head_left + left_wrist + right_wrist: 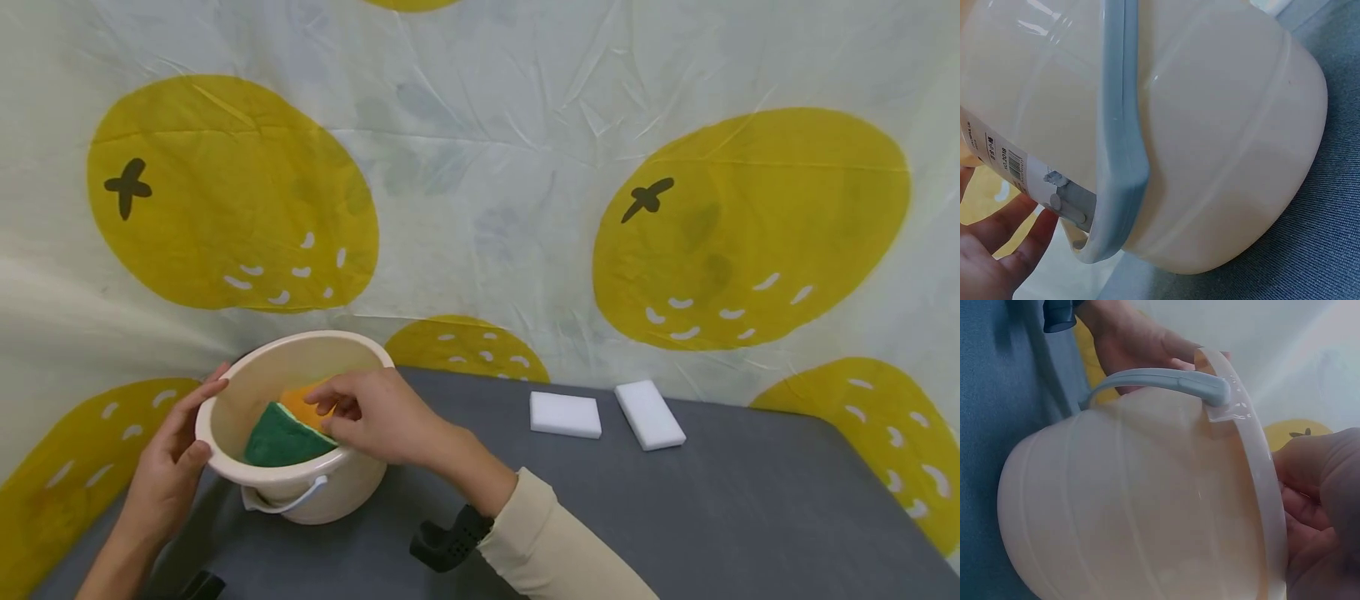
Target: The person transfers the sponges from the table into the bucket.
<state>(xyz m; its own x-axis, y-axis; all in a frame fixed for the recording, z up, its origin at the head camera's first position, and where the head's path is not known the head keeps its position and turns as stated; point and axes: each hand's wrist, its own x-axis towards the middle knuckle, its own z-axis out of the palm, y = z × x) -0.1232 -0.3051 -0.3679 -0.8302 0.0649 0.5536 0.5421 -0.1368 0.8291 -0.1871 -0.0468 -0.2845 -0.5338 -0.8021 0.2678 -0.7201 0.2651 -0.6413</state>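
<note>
A cream plastic bucket [348, 487] stands on the table at the left, its pale blue handle [1119, 125] hanging down its side. My left hand [161, 483] holds the bucket's left rim, thumb on the near side and fingers spread along the outer wall. Inside lie a green fabric-like piece [281, 437] with a pale edge and an orange piece [298, 405] behind it. Over the right rim, my right hand [390, 417] reaches in with bent fingers close to both pieces. Whether those fingertips pinch anything is hidden; the right wrist view shows this hand [1329, 506] beside the rim.
Two white rectangular blocks [565, 414] lie on the dark grey table [720, 508], right of the bucket near the back edge. A pale curtain [480, 208] printed with yellow fruit hangs behind the table. A black wrist device [453, 537] sits below my right wrist.
</note>
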